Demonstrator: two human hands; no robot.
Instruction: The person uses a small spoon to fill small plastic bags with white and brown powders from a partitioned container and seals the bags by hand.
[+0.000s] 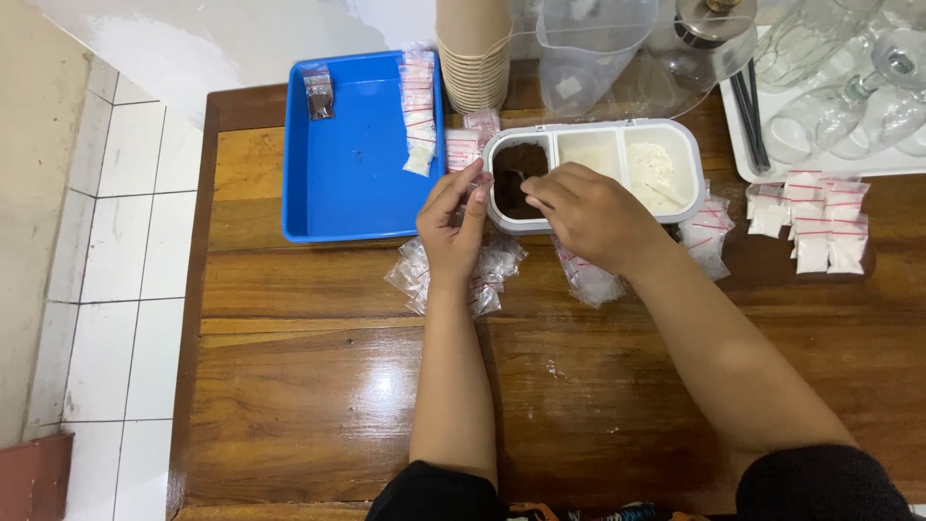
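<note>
At your far left runs the tiled floor (125,289), and the table (318,386) ends in a dark rim beside it. The near half of the wood, from 7 to 5 o'clock around your forearms, is bare and gives the widest room to move.

At 11 o'clock sits the blue tray (338,183), its near edge well inside the table. A brown packet (318,92) leans in its far left corner, and a row of white packets (419,111) runs down its right wall.

Your left hand (453,227) is pinched on a small clear bag (475,188), held right at the left rim of the box (588,174) — the hand lies over a heap of empty bags (410,275), which spreads under your wrist.

The box is white with three wells: brown powder (516,169) at left, paler powders in the other two. Your right hand (593,212) is closed on a spoon (516,178) whose tip is in the brown powder, just beside the bag mouth. More bags (588,280) lie under that wrist.

At 12 o'clock a stack of paper cups (475,53) and a clear jug (588,48) crowd the far edge. At 2 o'clock filled packets (820,222) lie in rows, and behind them a white tray (772,159) carries glasses (849,106) — little free room there.
</note>
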